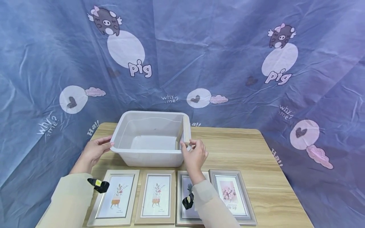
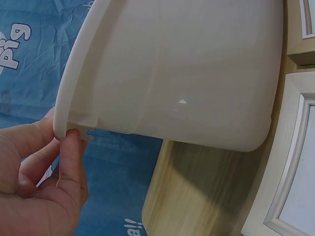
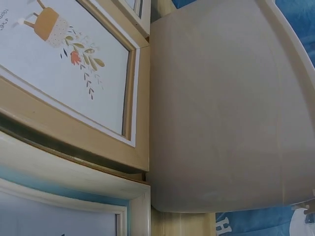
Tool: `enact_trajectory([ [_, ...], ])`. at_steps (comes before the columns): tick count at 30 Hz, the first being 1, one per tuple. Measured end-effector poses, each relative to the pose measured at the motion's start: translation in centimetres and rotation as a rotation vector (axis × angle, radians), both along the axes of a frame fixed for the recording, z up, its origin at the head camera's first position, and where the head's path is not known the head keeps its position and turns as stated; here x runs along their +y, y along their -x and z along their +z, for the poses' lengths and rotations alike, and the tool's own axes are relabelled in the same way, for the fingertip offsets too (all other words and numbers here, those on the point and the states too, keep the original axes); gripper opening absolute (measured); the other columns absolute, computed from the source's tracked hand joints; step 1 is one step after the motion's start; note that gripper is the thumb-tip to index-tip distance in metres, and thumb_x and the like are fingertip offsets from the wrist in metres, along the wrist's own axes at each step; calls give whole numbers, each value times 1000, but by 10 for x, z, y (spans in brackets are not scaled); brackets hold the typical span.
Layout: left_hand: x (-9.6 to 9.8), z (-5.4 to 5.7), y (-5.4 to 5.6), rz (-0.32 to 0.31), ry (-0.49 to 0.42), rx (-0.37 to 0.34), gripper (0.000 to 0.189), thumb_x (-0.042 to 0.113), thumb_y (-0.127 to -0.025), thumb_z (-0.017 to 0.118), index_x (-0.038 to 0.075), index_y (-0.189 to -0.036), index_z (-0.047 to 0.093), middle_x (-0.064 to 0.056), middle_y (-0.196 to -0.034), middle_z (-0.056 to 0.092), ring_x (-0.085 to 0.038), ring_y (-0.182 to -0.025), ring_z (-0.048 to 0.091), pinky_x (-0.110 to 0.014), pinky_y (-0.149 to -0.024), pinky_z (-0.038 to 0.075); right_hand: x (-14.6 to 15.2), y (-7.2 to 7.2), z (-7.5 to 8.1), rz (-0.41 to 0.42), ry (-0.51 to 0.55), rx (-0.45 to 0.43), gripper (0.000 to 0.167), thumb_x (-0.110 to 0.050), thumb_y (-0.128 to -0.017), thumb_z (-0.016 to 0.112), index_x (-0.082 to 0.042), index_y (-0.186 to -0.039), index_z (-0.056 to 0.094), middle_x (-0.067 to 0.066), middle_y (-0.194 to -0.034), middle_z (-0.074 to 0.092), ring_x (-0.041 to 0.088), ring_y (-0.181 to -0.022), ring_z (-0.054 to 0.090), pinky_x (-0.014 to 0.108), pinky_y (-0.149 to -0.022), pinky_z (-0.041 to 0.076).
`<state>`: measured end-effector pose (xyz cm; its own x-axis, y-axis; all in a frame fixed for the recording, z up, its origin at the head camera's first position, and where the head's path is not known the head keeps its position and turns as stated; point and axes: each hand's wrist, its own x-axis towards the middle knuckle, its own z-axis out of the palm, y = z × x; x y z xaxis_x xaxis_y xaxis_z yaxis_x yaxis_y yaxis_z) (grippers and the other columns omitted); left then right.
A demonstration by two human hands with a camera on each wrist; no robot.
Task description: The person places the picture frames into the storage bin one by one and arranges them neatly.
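A deep white plastic tub [image 1: 154, 158] stands at the back of the wooden table. My left hand [image 1: 95, 150] pinches its left rim near the front corner; the left wrist view shows the left hand's fingers [image 2: 71, 167] under the lip. At the tub's right front corner, my right hand [image 1: 195, 155] grips the rim, thumb toward the inside. Against the tub's inner right wall stands a light wood-coloured strip [image 1: 186, 128], perhaps a frame's edge. The right wrist view shows mainly the tub's side [image 3: 221, 108], with the right hand almost wholly out of it.
In front of the tub lie several picture frames in a row: a cream one [image 1: 95, 202], a light wood one [image 1: 139, 202], a grey one [image 1: 179, 202] partly under my right arm, and a silver one [image 1: 246, 196]. Blue printed cloth [image 1: 171, 63] hangs behind the table [image 1: 233, 148].
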<state>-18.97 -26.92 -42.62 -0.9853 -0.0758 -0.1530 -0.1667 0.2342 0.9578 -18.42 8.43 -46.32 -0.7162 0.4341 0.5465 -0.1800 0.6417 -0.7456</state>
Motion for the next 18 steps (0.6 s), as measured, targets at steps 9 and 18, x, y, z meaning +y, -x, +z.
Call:
enact_trajectory([
  [9,-1,-1,-1,5,11,-8,52,8,-95,58,-8,-140,37,-31,-140,38,7,-87,54,-18,-85,52,16,-5,1,191,102,-66,56,-37,-74,80,-9,-114,54,5,-96,58,21,-83,51,35,-77,39],
  [18,2,1,-2,6,-11,5,51,6,-95,58,-10,-139,38,-33,-139,38,9,-83,55,-16,-82,52,54,-12,-5,394,102,-54,46,-24,-85,73,-4,-120,52,12,-105,59,27,-90,57,45,-80,44],
])
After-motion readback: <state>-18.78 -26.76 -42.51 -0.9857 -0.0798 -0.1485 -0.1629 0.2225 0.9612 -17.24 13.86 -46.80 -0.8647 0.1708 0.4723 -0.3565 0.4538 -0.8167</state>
